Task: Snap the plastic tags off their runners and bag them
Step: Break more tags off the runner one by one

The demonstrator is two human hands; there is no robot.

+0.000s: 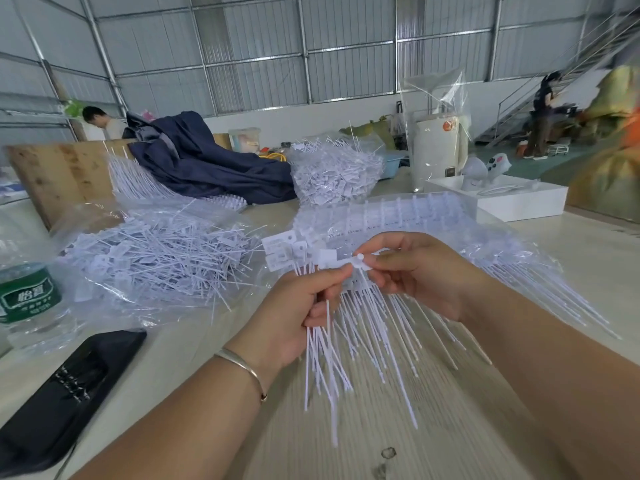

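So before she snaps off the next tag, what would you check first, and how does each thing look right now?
1. Left hand grips the bunch of loose tags: ok.
2. Right hand pinches the runner: ok.
3. Open bag of finished tags lies within reach on the left: ok.
4. More unsnapped runners wait behind the hands: ok.
5. Water bottle stands clear of the hands: ok.
6. How many tags remain on the held runner: cannot tell.

At your left, the water bottle carries a green label reading 怡寶; its smaller print is illegible.
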